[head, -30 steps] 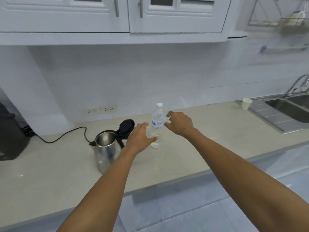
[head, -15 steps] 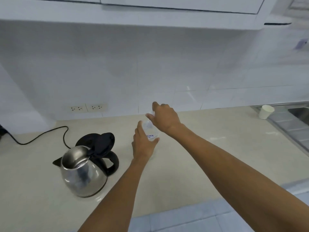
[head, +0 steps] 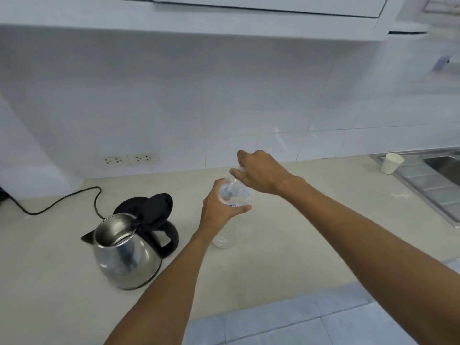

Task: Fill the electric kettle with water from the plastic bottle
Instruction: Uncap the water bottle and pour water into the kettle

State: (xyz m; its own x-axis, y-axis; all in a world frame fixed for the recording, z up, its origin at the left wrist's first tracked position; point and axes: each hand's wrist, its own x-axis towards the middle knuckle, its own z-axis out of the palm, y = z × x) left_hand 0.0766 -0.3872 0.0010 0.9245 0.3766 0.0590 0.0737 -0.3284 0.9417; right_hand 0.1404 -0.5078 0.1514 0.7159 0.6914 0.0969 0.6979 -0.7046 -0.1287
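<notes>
A clear plastic bottle [head: 235, 195] with a blue-lettered label stands on the pale counter [head: 298, 240]. My left hand [head: 219, 210] is wrapped around its upper body. My right hand [head: 261, 173] is closed over the bottle's top, hiding the cap. To the left stands a steel electric kettle [head: 124, 252] with a black handle, its black lid [head: 155, 210] flipped up and its mouth open. The kettle is apart from both hands.
The kettle's black base [head: 129, 206] lies behind it, with a black cord [head: 62, 202] running left. Wall sockets [head: 128, 159] sit at the backsplash. A white paper cup [head: 392, 163] stands by the steel sink [head: 438, 180] at right. Cabinets hang overhead.
Both hands have closed on the bottle: the left around its body, the right over its top. The view has come nearer and tilted down, so the kettle looks larger and lower left.
</notes>
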